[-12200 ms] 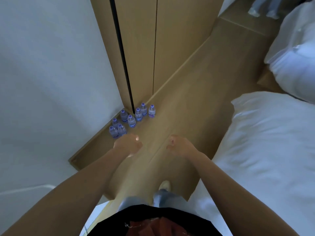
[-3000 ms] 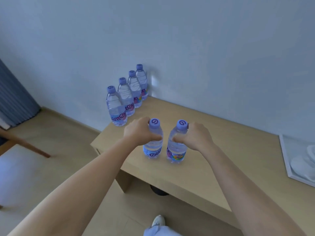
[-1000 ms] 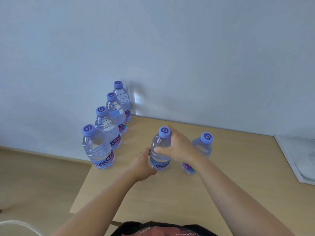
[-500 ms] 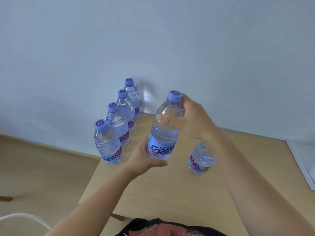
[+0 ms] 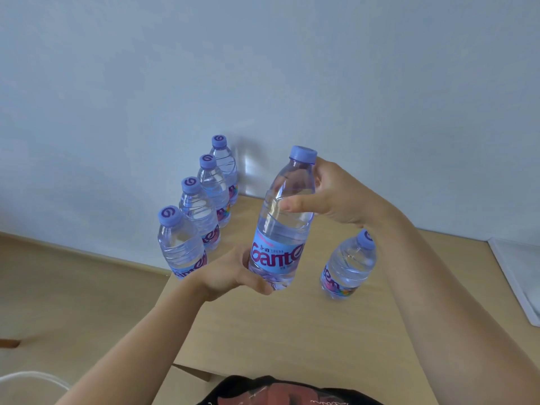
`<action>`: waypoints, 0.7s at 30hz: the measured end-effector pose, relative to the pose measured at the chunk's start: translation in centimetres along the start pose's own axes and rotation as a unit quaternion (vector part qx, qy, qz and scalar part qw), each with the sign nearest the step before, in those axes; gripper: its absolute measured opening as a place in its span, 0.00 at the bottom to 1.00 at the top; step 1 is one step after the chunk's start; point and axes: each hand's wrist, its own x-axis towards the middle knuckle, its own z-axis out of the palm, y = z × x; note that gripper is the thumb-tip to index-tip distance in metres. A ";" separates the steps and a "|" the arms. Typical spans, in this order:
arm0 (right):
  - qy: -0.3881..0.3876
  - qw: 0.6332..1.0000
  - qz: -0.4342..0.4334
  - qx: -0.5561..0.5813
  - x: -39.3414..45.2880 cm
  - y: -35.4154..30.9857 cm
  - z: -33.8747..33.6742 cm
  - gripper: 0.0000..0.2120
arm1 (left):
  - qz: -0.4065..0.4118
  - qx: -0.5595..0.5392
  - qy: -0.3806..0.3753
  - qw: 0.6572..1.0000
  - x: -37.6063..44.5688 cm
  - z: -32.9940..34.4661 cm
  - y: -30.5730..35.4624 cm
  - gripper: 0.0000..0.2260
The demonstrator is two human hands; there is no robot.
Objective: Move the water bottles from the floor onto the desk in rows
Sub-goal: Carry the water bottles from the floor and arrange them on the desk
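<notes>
Head view: both hands (image 5: 230,273) gripping lifted bottle (image 5: 282,226); label seemingly "Ganten".

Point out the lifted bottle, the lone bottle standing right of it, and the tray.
lifted bottle (image 5: 277,254): head view, blue label.
lone bottle (image 5: 349,266): head view, clear body.
tray (image 5: 514,276): head view, white rim.

Held bottle (image 5: 285,220) label reads "Ganten"; other btls partial.

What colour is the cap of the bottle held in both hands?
Light purple cap on the held bottle, clearest in the head view.
</notes>
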 end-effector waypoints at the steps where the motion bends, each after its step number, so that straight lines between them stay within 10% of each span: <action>1: 0.010 1.000 0.002 -0.006 0.2 0.2 0.2 0.19 | -0.004 -0.004 0.009 1.000 0.2 0.1 -0.1 0.25; 11: 0.100 0.993 -0.010 -0.059 1.5 1.1 0.2 0.22 | 0.035 -0.049 0.215 0.975 2.3 1.4 -0.6 0.28; 21: 0.011 0.999 -0.008 -0.045 1.8 0.3 -1.3 0.17 | 0.065 -0.057 0.218 0.972 3.1 0.4 -0.7 0.24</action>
